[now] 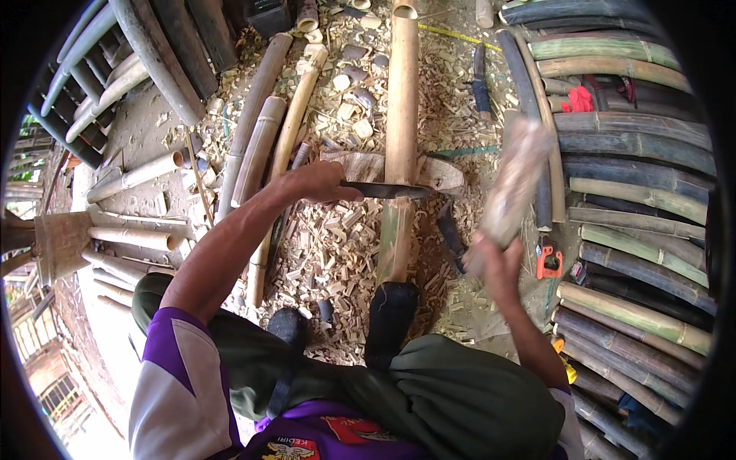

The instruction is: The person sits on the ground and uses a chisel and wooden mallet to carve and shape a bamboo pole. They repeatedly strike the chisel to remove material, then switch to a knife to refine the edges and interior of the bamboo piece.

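My left hand [318, 182] is closed around the handle of a machete [387, 191], whose dark blade lies across a pale bamboo pole [402, 100]. The pole runs away from me over a wooden block [445, 175], and its near end, scraped with some green left, meets my dark boot [392, 310]. To the right of the pole, my right hand [497, 264] grips the lower end of a thick wooden club [517, 180]. The club is raised and tilted, blurred by motion, and apart from the blade. Beside the block lies a dark curved tool [451, 234].
Wood chips [330, 249] cover the ground around the pole. Loose bamboo lengths [261, 142] lie to the left. Along the right side are stacked bamboo poles [636, 192] and an orange saw handle [549, 262]. A dark-handled tool [481, 84] and a yellow tape [452, 34] lie farther off.
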`<state>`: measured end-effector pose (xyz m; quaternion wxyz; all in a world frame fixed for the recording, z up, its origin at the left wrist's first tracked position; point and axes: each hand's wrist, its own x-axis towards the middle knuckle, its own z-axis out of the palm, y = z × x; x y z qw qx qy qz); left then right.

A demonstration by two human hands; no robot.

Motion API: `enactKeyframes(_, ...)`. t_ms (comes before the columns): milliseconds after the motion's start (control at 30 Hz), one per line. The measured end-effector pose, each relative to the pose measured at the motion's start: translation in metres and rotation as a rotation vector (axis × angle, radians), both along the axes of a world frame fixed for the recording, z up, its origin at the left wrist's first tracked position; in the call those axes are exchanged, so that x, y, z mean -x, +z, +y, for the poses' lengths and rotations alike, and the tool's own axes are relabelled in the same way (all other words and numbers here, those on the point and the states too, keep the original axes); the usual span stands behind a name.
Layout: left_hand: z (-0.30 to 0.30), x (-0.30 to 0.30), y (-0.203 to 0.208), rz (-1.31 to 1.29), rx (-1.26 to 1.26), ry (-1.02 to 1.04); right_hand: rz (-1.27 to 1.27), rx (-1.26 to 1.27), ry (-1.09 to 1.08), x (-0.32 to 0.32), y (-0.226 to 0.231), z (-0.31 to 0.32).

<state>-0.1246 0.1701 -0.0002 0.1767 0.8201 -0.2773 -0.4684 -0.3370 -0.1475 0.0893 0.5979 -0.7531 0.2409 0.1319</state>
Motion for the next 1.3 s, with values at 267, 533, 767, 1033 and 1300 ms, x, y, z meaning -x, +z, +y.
enactKeyframes(267, 0.037, 0.056, 0.002, -0.738, 0.369, -0.255, 0.202, -0.363, -0.081, -0.013, 0.027, -0.014)
enactKeyframes(533, 0.042, 0.099, 0.016, -0.627, 0.112, 0.075, 0.202, -0.138, -0.056, -0.025, 0.012, -0.014)
enactKeyframes(767, 0.024, 0.091, 0.021, -0.515, -0.014, 0.060, -0.138, 0.292, 0.407, -0.039, -0.012, -0.001)
enactKeyframes(1033, 0.015, 0.084, 0.024, -0.463, -0.182, -0.022, -0.973, 0.907, 1.266, -0.084, 0.004, -0.003)
enactKeyframes(1300, 0.015, 0.083, 0.023, -0.487, -0.215, -0.026, -1.094, 0.789, 1.386, -0.085, -0.013, 0.006)
